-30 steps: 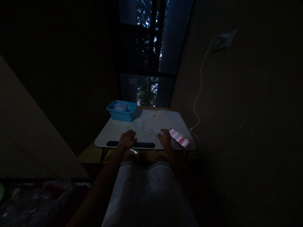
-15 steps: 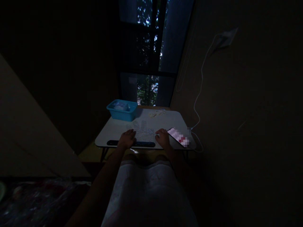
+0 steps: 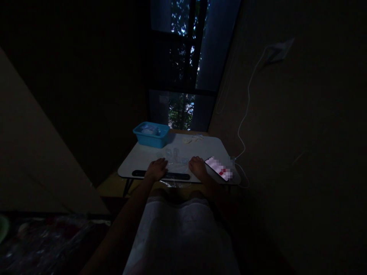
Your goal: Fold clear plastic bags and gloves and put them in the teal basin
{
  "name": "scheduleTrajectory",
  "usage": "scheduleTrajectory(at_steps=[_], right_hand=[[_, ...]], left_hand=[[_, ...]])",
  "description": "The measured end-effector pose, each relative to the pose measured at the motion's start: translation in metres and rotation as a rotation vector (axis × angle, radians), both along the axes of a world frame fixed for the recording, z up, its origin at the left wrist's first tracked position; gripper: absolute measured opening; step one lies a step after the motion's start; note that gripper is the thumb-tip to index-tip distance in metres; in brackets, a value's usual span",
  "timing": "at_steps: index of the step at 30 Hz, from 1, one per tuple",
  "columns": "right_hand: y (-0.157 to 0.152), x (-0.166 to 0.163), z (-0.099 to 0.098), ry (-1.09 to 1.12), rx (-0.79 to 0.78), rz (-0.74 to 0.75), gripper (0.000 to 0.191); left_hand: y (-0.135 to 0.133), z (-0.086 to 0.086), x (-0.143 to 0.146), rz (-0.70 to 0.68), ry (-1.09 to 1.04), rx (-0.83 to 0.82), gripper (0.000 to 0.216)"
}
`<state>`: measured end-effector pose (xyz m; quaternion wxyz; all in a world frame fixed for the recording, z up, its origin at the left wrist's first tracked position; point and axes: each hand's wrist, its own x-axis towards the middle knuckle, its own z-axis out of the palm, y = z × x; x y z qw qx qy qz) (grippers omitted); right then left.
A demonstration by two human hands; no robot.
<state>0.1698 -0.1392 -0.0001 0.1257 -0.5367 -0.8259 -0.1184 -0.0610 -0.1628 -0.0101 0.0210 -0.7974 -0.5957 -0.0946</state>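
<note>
A thin, clear plastic glove [image 3: 175, 165] lies spread on the white table [image 3: 126, 164], its fingers pointing toward the window. Clear film also hangs over the table's front edge. My left hand [image 3: 157, 169] lies flat with fingers stretched out at the glove's left side, over a dark slot [image 3: 177, 176] in the tabletop. At the glove's right side rests my right hand [image 3: 197, 165], its fingers curled in; darkness hides what they may hold. Just right of this hand lies a phone [image 3: 218, 168] with its screen lit.
A blue basket [image 3: 151, 141] with clear plastic in it stands at the table's back left. Small pale crumpled pieces [image 3: 193, 139] lie at the back. A white cable [image 3: 249, 99] runs from a wall socket [image 3: 278, 51] down to the phone. The window [image 3: 182, 110] is behind the table.
The clear plastic has slid toward me, and more film hangs over the front edge. My right hand's fingers have drawn in. The whole view has shifted slightly.
</note>
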Motion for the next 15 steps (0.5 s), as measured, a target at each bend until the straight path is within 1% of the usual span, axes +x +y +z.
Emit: scheduleTrajectory(at_steps=[3,5,7,9,11,15], right_hand=[[0.005,0.0,0.01,0.004,-0.026,-0.013,0.024],[0.007,0.001,0.015,-0.03,-0.08,0.042,0.023],[0.007,0.002,0.017,-0.111,-0.123,0.122,0.025],[0.006,0.001,0.018,-0.173,-0.154,0.157,0.026],[0.006,0.0,0.017,-0.138,-0.188,0.122,0.023],[0.011,-0.004,0.014,0.062,-0.221,0.015,0.021]], left_hand=[[0.0,0.0,0.0,0.004,-0.008,0.005,0.046],[0.0,-0.001,0.0,0.002,-0.016,0.004,0.047],[0.001,-0.001,-0.001,-0.003,-0.015,0.005,0.047],[0.001,-0.002,-0.001,-0.002,-0.01,0.009,0.046],[0.002,-0.003,-0.001,0.001,-0.008,0.013,0.045],[0.002,-0.004,-0.001,-0.003,-0.012,0.021,0.046]])
